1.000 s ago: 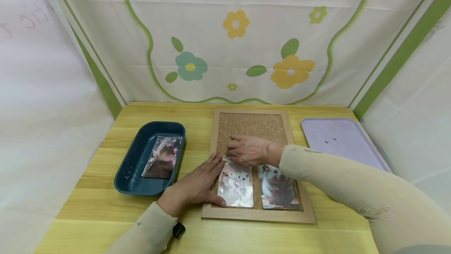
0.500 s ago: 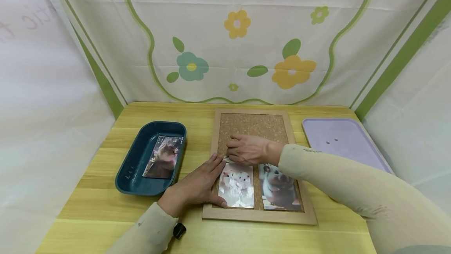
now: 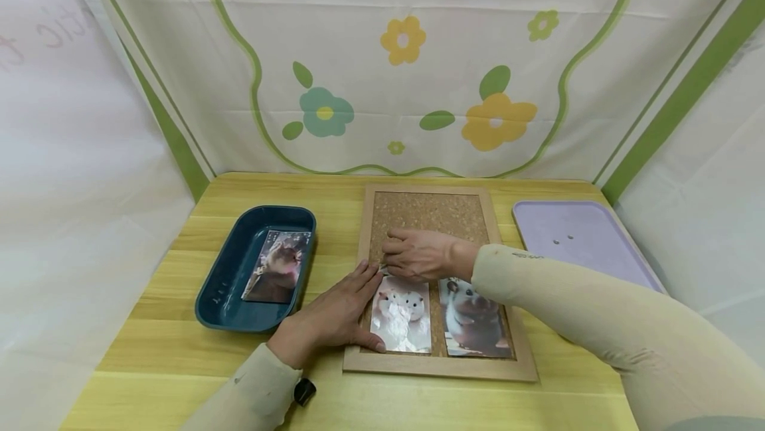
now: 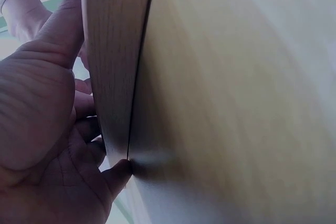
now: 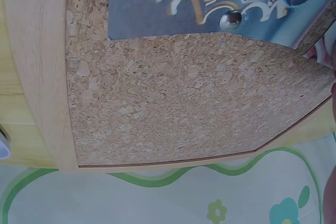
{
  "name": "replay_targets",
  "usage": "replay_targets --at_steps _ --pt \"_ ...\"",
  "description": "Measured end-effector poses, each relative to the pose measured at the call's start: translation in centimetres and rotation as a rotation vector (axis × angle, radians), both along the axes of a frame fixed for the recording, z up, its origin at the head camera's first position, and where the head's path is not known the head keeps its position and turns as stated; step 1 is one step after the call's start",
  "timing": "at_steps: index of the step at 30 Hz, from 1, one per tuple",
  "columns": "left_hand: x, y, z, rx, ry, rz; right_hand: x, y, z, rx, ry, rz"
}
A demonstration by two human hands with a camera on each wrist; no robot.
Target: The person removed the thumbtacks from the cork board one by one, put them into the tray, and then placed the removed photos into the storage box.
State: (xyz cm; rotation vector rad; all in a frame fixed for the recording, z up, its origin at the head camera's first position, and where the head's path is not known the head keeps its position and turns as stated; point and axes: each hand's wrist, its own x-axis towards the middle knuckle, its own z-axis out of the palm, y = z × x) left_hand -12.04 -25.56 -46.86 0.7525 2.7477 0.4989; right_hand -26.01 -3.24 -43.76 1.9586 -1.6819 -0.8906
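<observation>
My left hand [image 3: 335,311] lies along the left side of a wood-framed cork board [image 3: 430,208], fingers extended toward the top left of a photo of white hamsters [image 3: 399,325]. Its thumb rests near that photo's lower left corner; the left wrist view shows the palm beside the frame [image 4: 113,51]. My right hand [image 3: 421,255] has curled fingers at the photo's top edge. Its fingertips are hidden, so I cannot tell what they hold. A grey hamster photo [image 3: 472,321] lies at right on the board, with a silver thumbtack [image 5: 230,20] at its top edge.
Left of the board stands a dark blue tray [image 3: 215,298] with a hamster photo [image 3: 277,265] in it. A lilac tray [image 3: 588,258] bearing two small silver tacks [image 3: 563,240] is at right. A floral curtain [image 3: 394,86] hangs behind the table.
The right hand has shifted very slightly left, and the glare on the white hamster photo has changed shape. The left hand keeps its place on the board.
</observation>
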Motion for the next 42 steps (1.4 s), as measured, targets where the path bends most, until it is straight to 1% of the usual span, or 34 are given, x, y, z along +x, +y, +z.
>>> replay_targets --at_steps 4,15,23,31,36,42 --pt "0.0 0.0 0.0 0.005 -0.005 0.003 0.0 0.0 0.1 0.005 0.007 0.001" --pt "0.0 0.0 0.0 -0.001 0.003 0.002 -0.1 0.0 0.1 -0.016 -0.022 0.026" --pt "0.0 0.0 0.0 0.001 -0.002 0.004 -0.2 0.1 0.2 -0.022 -0.015 0.042" --pt "0.0 0.0 0.0 -0.003 0.002 0.002 -0.2 0.8 0.0 -0.059 -0.052 0.052" --pt "0.0 0.0 0.0 0.000 -0.001 0.006 -0.3 1.4 -0.2 -0.102 -0.009 0.057" --pt "0.0 0.0 0.0 0.009 -0.003 0.008 -0.5 2.3 -0.2 -0.152 0.050 0.033"
